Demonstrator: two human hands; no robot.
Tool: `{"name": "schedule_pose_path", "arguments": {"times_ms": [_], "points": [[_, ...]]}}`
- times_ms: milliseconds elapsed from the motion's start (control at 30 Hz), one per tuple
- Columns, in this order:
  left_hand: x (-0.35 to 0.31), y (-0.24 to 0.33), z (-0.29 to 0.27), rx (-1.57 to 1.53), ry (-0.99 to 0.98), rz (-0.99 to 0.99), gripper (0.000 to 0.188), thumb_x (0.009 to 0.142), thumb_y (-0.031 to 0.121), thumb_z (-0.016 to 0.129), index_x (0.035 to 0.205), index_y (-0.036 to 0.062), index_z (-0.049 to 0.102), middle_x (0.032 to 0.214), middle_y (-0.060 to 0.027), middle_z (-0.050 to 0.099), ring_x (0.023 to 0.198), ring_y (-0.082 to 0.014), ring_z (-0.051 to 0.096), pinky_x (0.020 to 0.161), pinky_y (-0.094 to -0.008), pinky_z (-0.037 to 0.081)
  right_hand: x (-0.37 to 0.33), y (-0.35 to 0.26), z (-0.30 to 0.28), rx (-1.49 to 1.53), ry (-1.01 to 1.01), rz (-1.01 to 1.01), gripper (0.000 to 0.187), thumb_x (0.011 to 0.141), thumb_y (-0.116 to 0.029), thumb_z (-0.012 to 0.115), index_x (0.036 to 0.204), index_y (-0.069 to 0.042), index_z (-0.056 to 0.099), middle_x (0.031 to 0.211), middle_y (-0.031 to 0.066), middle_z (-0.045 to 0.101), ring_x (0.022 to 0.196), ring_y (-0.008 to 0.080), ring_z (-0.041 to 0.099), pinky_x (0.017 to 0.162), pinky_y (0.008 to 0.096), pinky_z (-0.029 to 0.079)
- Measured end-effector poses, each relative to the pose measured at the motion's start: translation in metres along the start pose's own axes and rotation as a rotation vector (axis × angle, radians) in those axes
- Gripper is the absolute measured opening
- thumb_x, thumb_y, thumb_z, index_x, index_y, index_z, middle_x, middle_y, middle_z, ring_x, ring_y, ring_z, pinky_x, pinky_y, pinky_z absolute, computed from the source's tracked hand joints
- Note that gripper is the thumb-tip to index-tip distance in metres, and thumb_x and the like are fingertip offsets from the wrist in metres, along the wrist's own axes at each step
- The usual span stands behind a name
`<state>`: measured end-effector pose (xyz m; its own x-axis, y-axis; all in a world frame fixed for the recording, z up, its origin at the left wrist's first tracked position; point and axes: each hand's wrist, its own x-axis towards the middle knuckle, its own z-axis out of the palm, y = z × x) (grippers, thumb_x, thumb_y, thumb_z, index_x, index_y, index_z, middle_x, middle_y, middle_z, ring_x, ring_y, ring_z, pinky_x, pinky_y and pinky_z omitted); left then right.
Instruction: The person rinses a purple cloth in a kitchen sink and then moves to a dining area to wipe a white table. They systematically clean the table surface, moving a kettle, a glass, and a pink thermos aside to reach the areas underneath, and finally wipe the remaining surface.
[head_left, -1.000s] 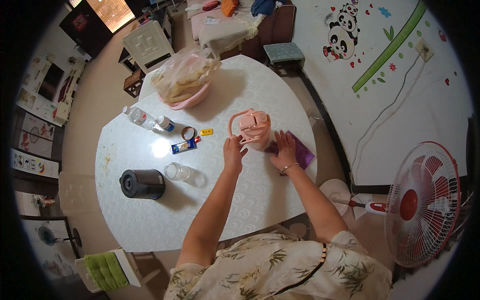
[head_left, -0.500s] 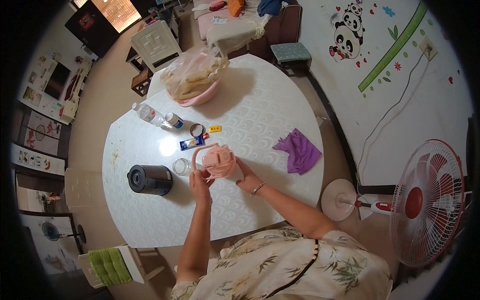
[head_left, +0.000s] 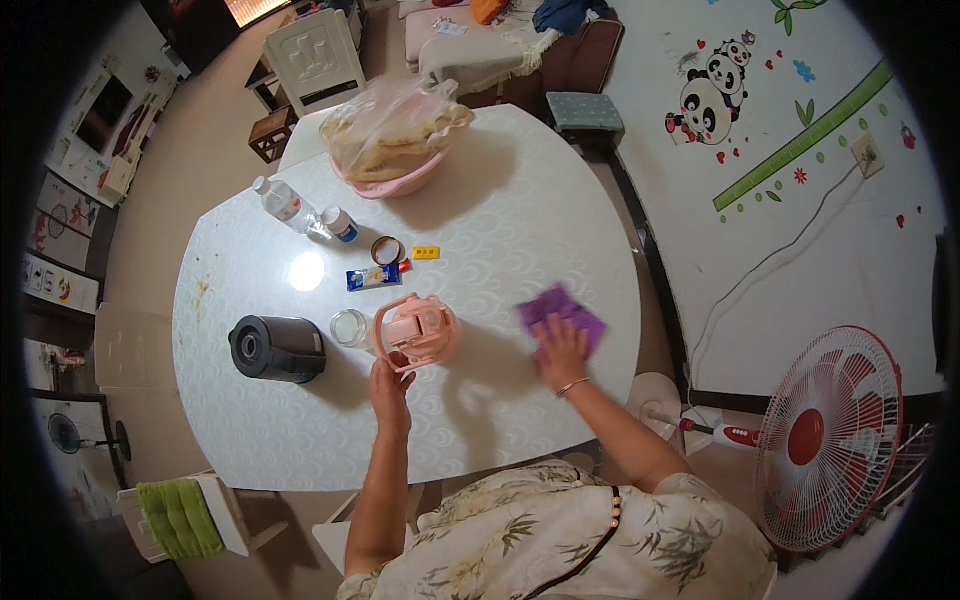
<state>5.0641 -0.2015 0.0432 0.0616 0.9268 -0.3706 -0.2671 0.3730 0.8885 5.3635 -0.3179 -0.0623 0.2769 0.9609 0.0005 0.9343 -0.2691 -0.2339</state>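
Gripping a pink plastic jug [head_left: 430, 335] near a clear glass jar [head_left: 349, 328] with the left hand [head_left: 391, 393], pressing the open right hand [head_left: 562, 352] onto a purple cloth [head_left: 541, 307] on a white worktop [head_left: 545, 225], apparently midway, releasing neither yet.

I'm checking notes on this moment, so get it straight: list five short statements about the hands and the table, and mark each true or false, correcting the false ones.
1. The right hand is on the purple cloth. True.
2. The purple cloth lies left of the pink jug. False: it lies to the jug's right.
3. The left hand is at the pink jug's handle. True.
4. Nothing stands left of the pink jug. False: the glass jar and the dark jug do.
5. A clear plastic bag rests in the pink basin. True.
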Motion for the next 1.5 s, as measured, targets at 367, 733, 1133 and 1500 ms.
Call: {"name": "schedule_pose_path", "arguments": {"times_ms": [367,733,1133,1500], "points": [[-0.029,-0.021,-0.008,0.145,0.060,-0.020,0.039,0.098,0.039,0.044,0.120,0.0080,0.052,0.114,-0.0052,0.060,0.105,-0.0186,0.058,0.083,-0.0338,0.047,0.218,-0.045,-0.036,0.003,-0.300,-0.072,0.050,0.097,-0.031,0.037,0.146,-0.030,0.026,0.156,0.0042,0.010,0.142,0.0321,0.010,0.111,0.0581,0.006],[-0.015,-0.019,0.007,-0.061,0.043,-0.012,0.056,0.095,0.056,0.036,0.128,0.0118,0.046,0.122,-0.0020,0.055,0.109,-0.0169,0.053,0.086,-0.0345,0.042,0.016,-0.043,-0.031,0.020,-0.344,-0.278,0.056,0.091,-0.035,0.048,0.144,-0.032,0.031,0.156,0.0049,0.011,0.141,0.0328,0.012,0.111,0.0585,0.004],[-0.008,-0.013,-0.001,0.000,0.045,0.056,0.054,0.094,0.052,0.042,0.132,0.0133,0.044,0.126,-0.0012,0.053,0.110,-0.0150,0.054,0.083,-0.0309,0.046,0.236,0.031,-0.035,-0.120,-0.267,0.005,0.054,0.095,-0.033,0.042,0.146,-0.032,0.024,0.156,0.0044,0.012,0.142,0.0330,0.012,0.110,0.0602,0.006],[0.002,-0.027,-0.001,-0.034,0.047,-0.021,0.051,0.093,0.056,0.039,0.125,0.0162,0.046,0.122,0.0003,0.055,0.106,-0.0153,0.054,0.083,-0.0328,0.043,0.055,0.040,-0.027,-0.095,-0.202,-0.082,0.062,0.089,-0.036,0.052,0.146,-0.031,0.027,0.155,0.0097,0.012,0.141,0.0360,0.012,0.110,0.0609,0.005]]}}
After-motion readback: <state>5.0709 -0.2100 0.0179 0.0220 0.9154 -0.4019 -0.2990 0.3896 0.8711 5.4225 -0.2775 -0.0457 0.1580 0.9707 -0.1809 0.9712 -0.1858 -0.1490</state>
